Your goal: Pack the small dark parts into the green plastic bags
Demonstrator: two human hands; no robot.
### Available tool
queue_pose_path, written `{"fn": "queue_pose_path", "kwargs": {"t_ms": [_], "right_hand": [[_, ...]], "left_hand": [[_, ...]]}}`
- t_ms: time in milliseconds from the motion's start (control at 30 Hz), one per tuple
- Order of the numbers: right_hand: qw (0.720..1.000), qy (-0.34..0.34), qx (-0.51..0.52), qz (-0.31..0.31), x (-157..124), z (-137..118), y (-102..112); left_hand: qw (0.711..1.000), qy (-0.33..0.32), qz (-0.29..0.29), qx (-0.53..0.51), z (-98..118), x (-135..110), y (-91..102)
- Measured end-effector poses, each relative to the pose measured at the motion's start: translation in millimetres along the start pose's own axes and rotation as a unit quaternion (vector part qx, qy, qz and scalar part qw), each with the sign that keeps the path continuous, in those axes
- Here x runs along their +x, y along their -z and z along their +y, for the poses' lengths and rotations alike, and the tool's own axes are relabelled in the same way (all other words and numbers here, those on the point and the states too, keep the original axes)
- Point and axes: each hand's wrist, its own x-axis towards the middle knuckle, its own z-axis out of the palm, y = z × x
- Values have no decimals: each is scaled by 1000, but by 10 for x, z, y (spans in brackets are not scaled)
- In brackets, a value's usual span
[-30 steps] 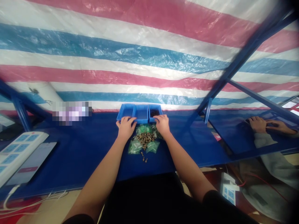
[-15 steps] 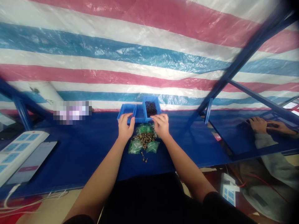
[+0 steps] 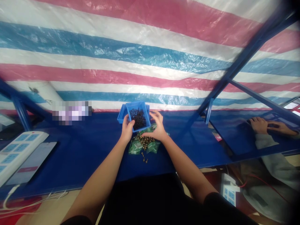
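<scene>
On the blue table [image 3: 70, 150], the left hand [image 3: 127, 129] grips a tilted, lifted blue bin [image 3: 146, 117] of dark screws [image 3: 138, 118] by its edge, above a second bin [image 3: 121, 117]. The right hand [image 3: 156, 127] hangs half open and holds nothing, just beside the bin, over brass fittings [image 3: 144, 141] on green packets [image 3: 135, 147].

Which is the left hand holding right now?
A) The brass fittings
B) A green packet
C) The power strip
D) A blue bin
D: the left hand grips the edge of the blue plastic bin, which holds dark small parts.
</scene>
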Motion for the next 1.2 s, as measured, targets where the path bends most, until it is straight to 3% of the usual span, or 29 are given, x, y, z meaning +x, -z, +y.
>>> {"fn": "queue_pose_path", "kwargs": {"t_ms": [100, 200, 333, 467, 600, 1200], "right_hand": [[988, -73, 132, 19, 43, 69, -18], [946, -151, 288, -6, 84, 134, -101], [904, -231, 357, -52, 102, 150, -209], [873, -250, 418, -29, 91, 161, -274], [856, -268, 440, -46, 76, 202, -291], [830, -267, 484, -75, 70, 235, -329]], "left_hand": [[998, 13, 23, -48, 42, -8, 9], [999, 7, 18, -44, 120, -17, 13], [1000, -4, 18, -22, 142, -29, 29], [1000, -19, 11, 17, 120, -42, 46], [999, -32, 5, 40, 126, -50, 53], [998, -43, -1, 54, 195, -50, 65]]}}
